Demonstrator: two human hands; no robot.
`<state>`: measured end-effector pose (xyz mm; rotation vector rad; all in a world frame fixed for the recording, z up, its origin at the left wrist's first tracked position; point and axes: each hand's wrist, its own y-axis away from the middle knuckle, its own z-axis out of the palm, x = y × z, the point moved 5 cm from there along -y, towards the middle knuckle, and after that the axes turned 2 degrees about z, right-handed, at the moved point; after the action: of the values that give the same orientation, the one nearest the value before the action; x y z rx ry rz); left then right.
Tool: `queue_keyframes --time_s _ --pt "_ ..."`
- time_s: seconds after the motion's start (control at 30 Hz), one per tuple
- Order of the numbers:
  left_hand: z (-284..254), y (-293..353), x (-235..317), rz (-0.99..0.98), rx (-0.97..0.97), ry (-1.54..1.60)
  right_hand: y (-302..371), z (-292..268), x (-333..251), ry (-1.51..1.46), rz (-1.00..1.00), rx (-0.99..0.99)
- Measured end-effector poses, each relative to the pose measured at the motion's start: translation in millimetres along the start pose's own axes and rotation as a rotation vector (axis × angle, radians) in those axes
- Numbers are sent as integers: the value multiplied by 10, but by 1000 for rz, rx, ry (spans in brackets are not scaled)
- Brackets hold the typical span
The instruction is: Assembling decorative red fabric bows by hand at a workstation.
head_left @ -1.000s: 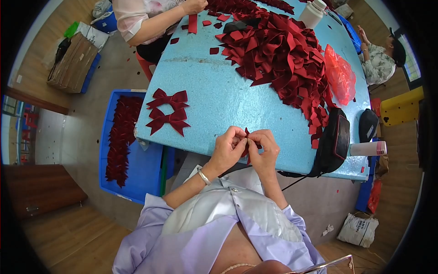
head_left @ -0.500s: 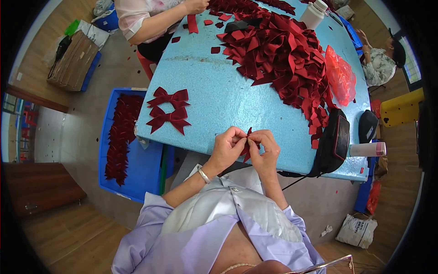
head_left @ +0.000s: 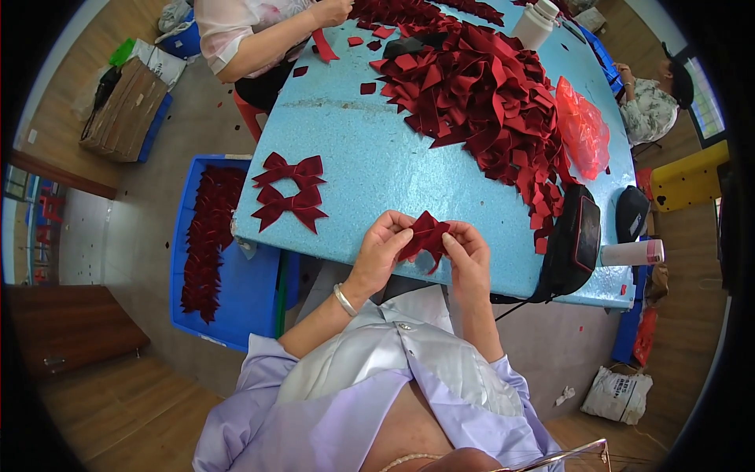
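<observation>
While both forearms angle up to the near edge of the blue worktable [head_left: 354, 157], left hand [head_left: 379, 250] and right hand [head_left: 470, 256] each pinch, thumb against fingers, opposite sides of one dark-red ribbon bow [head_left: 425, 236] at that edge. Two matching bows [head_left: 290, 169] lie near the table's near-left corner. One white bottle [head_left: 535, 23], far end of table. One sack [head_left: 617, 395] with dark lettering, floor right of table.

Dk red ribbon bow [head_left: 425, 236], one tail pointing down, pinched btwn L hand [head_left: 377, 256] & R hand [head_left: 470, 258], nr counter [head_left: 354, 189] edge.
</observation>
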<state>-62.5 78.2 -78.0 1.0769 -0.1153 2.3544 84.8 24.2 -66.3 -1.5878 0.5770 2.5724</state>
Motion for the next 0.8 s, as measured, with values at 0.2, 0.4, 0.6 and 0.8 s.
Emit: queue_keyframes --time_s 0.2,0.4,0.6,0.8 --pt "43 18 53 21 4 -96 39 94 -129 98 -185 -23" --pt "109 64 31 9 -51 -220 65 208 -232 130 -138 -71" --pt "226 116 130 89 -4 -143 46 167 -101 78 -118 16" --pt "256 187 48 129 -12 -256 72 193 -14 -71 -130 95"
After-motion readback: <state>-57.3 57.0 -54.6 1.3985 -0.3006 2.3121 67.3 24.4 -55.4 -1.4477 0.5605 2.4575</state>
